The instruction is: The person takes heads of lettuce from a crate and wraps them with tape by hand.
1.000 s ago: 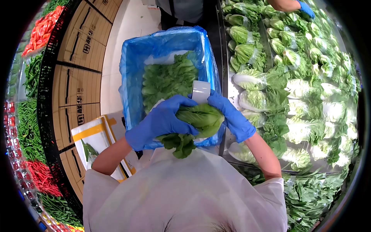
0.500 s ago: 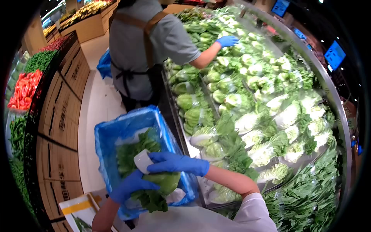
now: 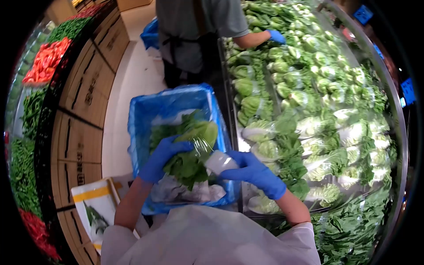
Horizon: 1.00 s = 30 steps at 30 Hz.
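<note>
Over the blue-lined crate [image 3: 136, 128], my left hand [image 3: 161, 160] in a blue glove is closed around a leafy green lettuce [image 3: 205, 132]. Its dark leaves hang down toward me, and its pale green side faces up and right. My right hand [image 3: 256, 172], also gloved, grips a small white roll [image 3: 221, 162] against the lettuce's right side. A shiny clear film [image 3: 203, 149] lies across the lettuce beside the roll. More green leaves and crumpled, whitish plastic [image 3: 176, 189] lie in the crate beneath my hands.
On the right, a sloped display [image 3: 399, 145] holds rows of wrapped greens and Chinese cabbages [image 3: 324, 164]. A co-worker [image 3: 185, 39] stands ahead, one gloved hand [image 3: 277, 36] on the greens. Left are a wooden stand [image 3: 84, 141] with red peppers [image 3: 46, 62] and a white box [image 3: 95, 198].
The white roll has gone from the lettuce's upper left to its right side with my right hand. Clear film now shows across the lettuce. My view has tilted down and shifted left.
</note>
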### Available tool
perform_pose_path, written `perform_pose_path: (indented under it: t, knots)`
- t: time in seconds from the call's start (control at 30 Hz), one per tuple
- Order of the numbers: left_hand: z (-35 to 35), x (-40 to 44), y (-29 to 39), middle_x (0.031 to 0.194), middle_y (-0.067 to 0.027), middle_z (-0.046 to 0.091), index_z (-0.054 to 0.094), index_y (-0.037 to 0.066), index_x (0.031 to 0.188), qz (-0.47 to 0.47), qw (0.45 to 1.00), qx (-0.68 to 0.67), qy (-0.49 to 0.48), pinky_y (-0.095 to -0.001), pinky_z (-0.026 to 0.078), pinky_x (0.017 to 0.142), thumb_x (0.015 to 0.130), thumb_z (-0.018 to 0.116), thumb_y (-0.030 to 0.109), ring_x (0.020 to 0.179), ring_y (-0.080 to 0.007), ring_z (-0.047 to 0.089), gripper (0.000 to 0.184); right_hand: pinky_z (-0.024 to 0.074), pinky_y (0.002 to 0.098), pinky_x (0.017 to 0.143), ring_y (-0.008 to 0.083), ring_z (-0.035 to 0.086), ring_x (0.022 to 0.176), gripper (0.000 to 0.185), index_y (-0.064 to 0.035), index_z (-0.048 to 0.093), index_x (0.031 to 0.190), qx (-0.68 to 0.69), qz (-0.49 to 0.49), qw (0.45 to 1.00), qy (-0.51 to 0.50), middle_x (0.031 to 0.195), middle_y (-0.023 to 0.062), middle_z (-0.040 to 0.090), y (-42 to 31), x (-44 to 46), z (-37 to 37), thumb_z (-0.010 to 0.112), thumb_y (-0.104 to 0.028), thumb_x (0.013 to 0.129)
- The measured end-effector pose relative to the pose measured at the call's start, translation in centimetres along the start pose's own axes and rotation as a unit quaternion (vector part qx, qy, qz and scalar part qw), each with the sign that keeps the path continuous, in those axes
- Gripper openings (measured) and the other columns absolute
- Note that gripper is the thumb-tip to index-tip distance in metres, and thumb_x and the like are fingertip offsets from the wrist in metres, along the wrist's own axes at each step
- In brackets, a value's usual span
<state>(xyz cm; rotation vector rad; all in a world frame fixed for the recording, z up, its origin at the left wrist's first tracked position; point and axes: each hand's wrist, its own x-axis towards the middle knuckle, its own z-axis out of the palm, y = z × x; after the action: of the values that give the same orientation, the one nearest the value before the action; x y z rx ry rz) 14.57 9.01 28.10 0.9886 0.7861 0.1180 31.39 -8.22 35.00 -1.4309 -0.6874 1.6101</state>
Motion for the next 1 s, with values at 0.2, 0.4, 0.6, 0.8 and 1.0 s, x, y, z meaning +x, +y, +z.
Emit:
perform_pose_path:
  t: [0.2,0.4,0.6,0.8,1.0]
  knots:
    - [0.7,-1.1,0.8,0.093,-0.0063,0.061,0.052,-0.003,0.113,-0.033,0.996,-0.068,-0.04,-0.0243,0.049,0.074,0.073,0.065,0.017,0.079,-0.0126,0.06,0.046,0.0469,0.0224,0.076,0.0082,0.058,0.084,0.047,0.0015,0.056,0.111,-0.078,0.092,0.992,0.047,0.094,0.006,0.062,2.3,-0.6,-1.5,0.073,-0.014,0.07]
    - [3.0,-2.1,0.4,0.1,-0.0075,0.059,0.049,-0.003,0.116,-0.05,0.986,-0.077,-0.142,-0.0252,0.047,0.079,0.073,0.067,0.018,0.088,-0.013,0.058,0.051,0.046,0.0247,0.08,0.0109,0.058,0.083,0.049,0.0011,0.055,0.11,-0.178,0.066,0.982,-0.011,0.093,0.0059,0.063,8.3,1.8,-4.3,0.074,-0.019,0.07]
    - [5.1,-2.5,-0.2,0.101,-0.0083,0.057,0.047,-0.005,0.116,-0.127,0.961,0.065,-0.238,-0.024,0.045,0.079,0.069,0.071,0.018,0.089,-0.0119,0.056,0.058,0.0395,0.0284,0.093,0.0128,0.048,0.107,0.049,0.0011,0.04,0.126,0.206,0.133,0.963,-0.112,0.119,0.0094,0.051,9.7,3.9,-7.0,0.053,-0.024,0.087]
    - [6.0,-2.0,-1.7,0.1,-0.0073,0.057,0.049,-0.004,0.112,-0.158,0.947,0.114,-0.254,-0.0232,0.046,0.076,0.073,0.068,0.023,0.09,-0.0098,0.055,0.051,0.0337,0.0271,0.098,0.0159,0.048,0.111,0.05,0.0029,0.036,0.129,0.102,-0.037,0.984,-0.14,0.122,0.0102,0.05,4.2,4.8,-6.2,0.051,-0.014,0.085]
    - [2.6,0.5,-2.9,0.108,-0.0073,0.054,0.045,0.003,0.119,-0.082,0.978,-0.025,-0.191,-0.0255,0.044,0.085,0.075,0.066,0.024,0.1,-0.0145,0.054,0.053,0.0339,0.0275,0.098,0.0148,0.043,0.116,0.061,0.0034,0.029,0.133,0.0,-0.061,0.988,-0.143,0.126,0.0108,0.046,-0.5,1.1,-2.2,0.059,-0.005,0.08]
